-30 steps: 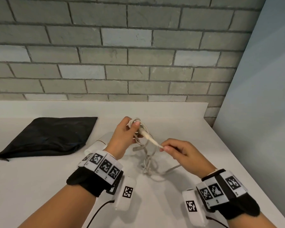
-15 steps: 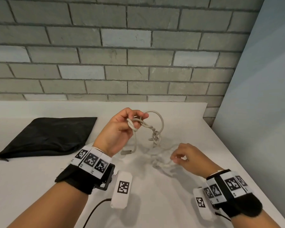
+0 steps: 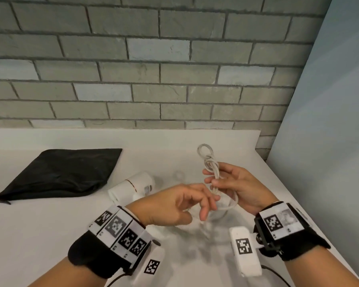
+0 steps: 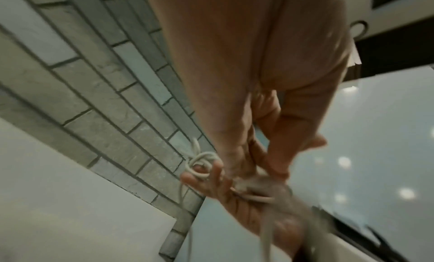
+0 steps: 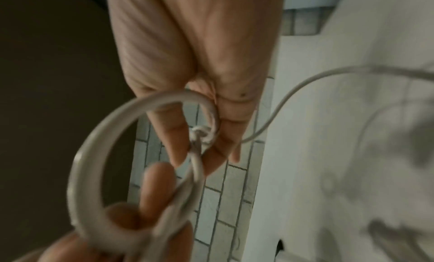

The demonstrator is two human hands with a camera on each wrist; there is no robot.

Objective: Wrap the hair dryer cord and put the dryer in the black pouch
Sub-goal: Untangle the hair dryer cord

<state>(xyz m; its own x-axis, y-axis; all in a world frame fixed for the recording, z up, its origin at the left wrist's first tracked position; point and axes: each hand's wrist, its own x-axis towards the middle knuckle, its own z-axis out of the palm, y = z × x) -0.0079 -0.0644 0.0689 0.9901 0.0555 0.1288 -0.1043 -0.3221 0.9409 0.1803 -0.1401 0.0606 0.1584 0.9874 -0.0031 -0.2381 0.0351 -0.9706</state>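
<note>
Nearest the front edge of the tabletop [image 3: 50,235], both forearms come in wearing black wrist straps with coded white tags. Left hand [image 3: 174,204] hangs just above the surface, fingers loosely curled and spread, tips at the lower strands of the cord [image 3: 212,172]; whether it actually grips them cannot be told (motion blur in the left wrist view). Right hand [image 3: 236,189], just beyond and to the right, pinches the bunched white cord between thumb and fingers and holds it upright. A knotted twist sits above the fingers, a small loop on top; a larger loop hangs below the hand, and in the right wrist view [image 5: 140,154] it curves round toward the camera.

Further back, near the middle of the tabletop, white hair dryer [image 3: 133,186] lies on its side, partly hidden by the left hand.

Toward the back left, black pouch [image 3: 60,172] lies flat, well apart from the dryer. Grey brick wall [image 3: 153,69] stands behind the far edge.
</note>
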